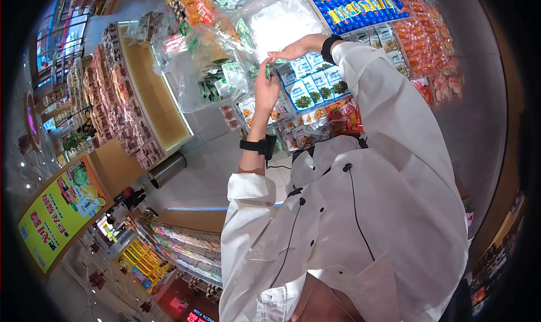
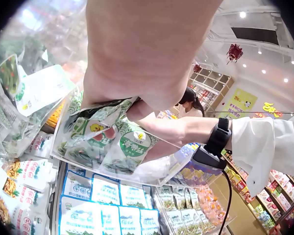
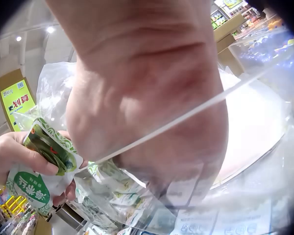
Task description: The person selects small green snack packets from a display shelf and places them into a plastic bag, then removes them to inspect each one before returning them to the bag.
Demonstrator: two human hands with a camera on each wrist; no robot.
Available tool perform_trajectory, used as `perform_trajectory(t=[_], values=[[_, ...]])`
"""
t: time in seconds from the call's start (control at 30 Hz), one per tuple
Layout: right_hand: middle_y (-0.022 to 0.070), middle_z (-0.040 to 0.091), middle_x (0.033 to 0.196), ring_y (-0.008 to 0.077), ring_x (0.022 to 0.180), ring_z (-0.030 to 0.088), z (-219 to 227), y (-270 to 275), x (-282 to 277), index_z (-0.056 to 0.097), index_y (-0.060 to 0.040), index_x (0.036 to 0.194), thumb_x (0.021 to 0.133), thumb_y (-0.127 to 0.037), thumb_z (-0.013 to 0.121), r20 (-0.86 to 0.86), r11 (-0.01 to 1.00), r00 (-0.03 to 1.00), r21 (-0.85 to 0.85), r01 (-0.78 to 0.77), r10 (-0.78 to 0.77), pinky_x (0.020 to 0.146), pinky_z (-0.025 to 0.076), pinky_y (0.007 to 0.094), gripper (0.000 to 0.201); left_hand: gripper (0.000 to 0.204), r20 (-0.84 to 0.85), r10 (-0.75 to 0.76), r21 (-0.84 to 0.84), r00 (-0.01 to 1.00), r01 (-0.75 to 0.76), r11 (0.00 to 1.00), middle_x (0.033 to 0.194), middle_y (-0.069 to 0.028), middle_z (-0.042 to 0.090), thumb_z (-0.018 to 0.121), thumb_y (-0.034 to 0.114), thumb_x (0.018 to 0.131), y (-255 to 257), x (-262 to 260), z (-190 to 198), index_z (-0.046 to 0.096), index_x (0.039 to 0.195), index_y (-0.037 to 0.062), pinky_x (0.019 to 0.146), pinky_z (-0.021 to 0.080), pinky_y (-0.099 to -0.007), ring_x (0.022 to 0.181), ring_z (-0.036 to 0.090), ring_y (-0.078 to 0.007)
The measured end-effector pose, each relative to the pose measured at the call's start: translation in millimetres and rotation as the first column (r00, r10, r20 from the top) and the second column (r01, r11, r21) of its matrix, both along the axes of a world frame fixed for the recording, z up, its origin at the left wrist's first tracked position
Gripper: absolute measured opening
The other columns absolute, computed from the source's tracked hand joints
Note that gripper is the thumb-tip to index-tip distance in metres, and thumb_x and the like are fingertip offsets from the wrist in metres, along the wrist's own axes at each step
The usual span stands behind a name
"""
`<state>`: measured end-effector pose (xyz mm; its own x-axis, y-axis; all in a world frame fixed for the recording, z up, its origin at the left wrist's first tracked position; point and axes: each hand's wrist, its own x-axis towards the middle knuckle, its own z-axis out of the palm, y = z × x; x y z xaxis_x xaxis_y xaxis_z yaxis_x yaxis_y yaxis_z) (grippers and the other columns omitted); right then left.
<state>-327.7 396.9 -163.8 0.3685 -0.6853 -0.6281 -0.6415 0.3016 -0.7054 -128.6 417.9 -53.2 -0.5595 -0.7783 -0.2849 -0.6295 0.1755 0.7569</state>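
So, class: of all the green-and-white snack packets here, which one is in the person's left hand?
The packet with green vegetables printed on it, pinched in the left hand just outside the clear bag. The others lie inside that bag or on the display shelves.

My left hand (image 2: 142,54) grips green-and-white snack packets (image 2: 110,139) inside a clear plastic bag (image 2: 152,169). My right hand's forearm (image 2: 181,129) touches them. Blue-and-white packets (image 2: 103,205) line the display below.

Bright shop lighting, ceiling spotlights, plastic glare, fisheye-warped dark edges, blurred close-up wrist views
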Motion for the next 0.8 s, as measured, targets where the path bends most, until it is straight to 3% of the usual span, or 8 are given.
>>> perform_trajectory(t=[0.1,0.17,0.23,0.27,0.43,0.57,0.77,0.8], values=[[0.0233,0.033,0.152,0.0392,0.142,0.029,-3.8,-0.6,2.0,0.038,-0.0006,0.146,0.083,-0.086,0.011,0.019,1.000,1.000,-0.022,0.020,-0.019,0.114,0.027,0.0509,0.110,0.051,0.028,0.023,0.093,0.999,-0.026,0.995,0.109,-0.0243,0.065,0.049,0.001,0.088,-0.2,0.4,1.6,0.044,0.138,0.0096,0.084,0.047,-0.0397,0.091,0.065,-0.0328],[0.0245,0.035,0.150,0.0397,0.140,0.032,-3.0,-1.2,-1.3,0.041,0.0006,0.144,0.085,-0.084,0.013,0.030,0.998,0.999,-0.045,0.039,-0.038,0.113,0.029,0.0504,0.107,0.052,-0.029,-0.039,-0.105,0.999,0.036,0.994,0.102,-0.0235,0.065,0.049,0.001,0.088,-3.1,5.1,-11.9,0.044,0.138,0.0112,0.082,0.047,-0.0400,0.085,0.064,-0.0319],[0.0277,0.048,0.140,0.0418,0.130,0.045,10.7,0.1,-2.8,0.051,0.0038,0.135,0.092,-0.076,0.022,0.158,0.980,0.983,-0.157,0.123,-0.098,0.107,0.037,0.0479,0.095,0.051,-0.008,-0.009,-0.028,1.000,0.009,1.000,0.109,-0.0182,0.064,0.051,0.000,0.087,-2.6,2.1,-1.5,0.047,0.137,0.0117,0.083,0.047,-0.0363,0.087,0.061,-0.0261],[0.0291,0.061,0.122,0.0434,0.113,0.058,19.8,3.6,-4.6,0.060,0.0087,0.121,0.098,-0.061,0.031,0.076,0.964,0.992,-0.240,0.113,-0.097,0.098,0.043,0.0462,0.079,0.051,0.016,0.015,0.052,1.000,-0.016,0.999,0.116,-0.0128,0.062,0.053,0.000,0.086,-1.4,2.4,2.6,0.049,0.135,0.0122,0.083,0.046,-0.0327,0.089,0.057,-0.0203],[0.0314,0.065,0.107,0.0469,0.102,0.061,40.8,30.4,1.5,0.064,0.0107,0.106,0.101,-0.047,0.034,-0.045,0.944,0.990,-0.308,0.117,-0.137,0.092,0.046,0.0475,0.065,0.053,-0.023,-0.001,0.016,1.000,0.002,1.000,0.120,-0.0110,0.062,0.051,-0.003,0.086,-5.5,6.8,-10.1,0.049,0.136,0.0125,0.079,0.047,-0.0297,0.087,0.058,-0.0171],[0.0319,0.065,0.108,0.0464,0.101,0.062,38.0,25.8,1.7,0.064,0.0103,0.108,0.100,-0.047,0.034,-0.116,0.954,0.988,-0.295,0.059,-0.097,0.092,0.046,0.0481,0.065,0.055,-0.111,0.023,0.197,0.994,-0.001,0.980,0.131,-0.0075,0.059,0.048,-0.005,0.086,-11.8,13.3,-10.5,0.046,0.139,0.0103,0.064,0.048,-0.0233,0.084,0.061,-0.0100],[0.0263,0.068,0.102,0.0398,0.094,0.066,42.5,29.9,-17.7,0.064,0.0071,0.108,0.100,-0.047,0.041,0.069,0.908,0.974,-0.353,0.228,-0.218,0.087,0.049,0.0441,0.059,0.051,-0.329,0.122,0.186,0.936,-0.062,0.981,0.130,-0.0104,0.059,0.048,-0.005,0.090,1.4,13.0,2.7,0.043,0.140,0.0069,0.070,0.052,-0.0259,0.092,0.064,-0.0133],[0.0226,0.068,0.106,0.0397,0.095,0.066,46.7,32.7,-18.7,0.066,0.0022,0.109,0.099,-0.045,0.042,0.145,0.840,0.947,-0.439,0.320,-0.285,0.086,0.049,0.0445,0.054,0.050,-0.384,0.159,0.225,0.910,-0.075,0.972,0.125,-0.0130,0.061,0.048,-0.005,0.092,6.2,13.0,7.2,0.043,0.140,0.0059,0.075,0.053,-0.0281,0.097,0.065,-0.0167]])
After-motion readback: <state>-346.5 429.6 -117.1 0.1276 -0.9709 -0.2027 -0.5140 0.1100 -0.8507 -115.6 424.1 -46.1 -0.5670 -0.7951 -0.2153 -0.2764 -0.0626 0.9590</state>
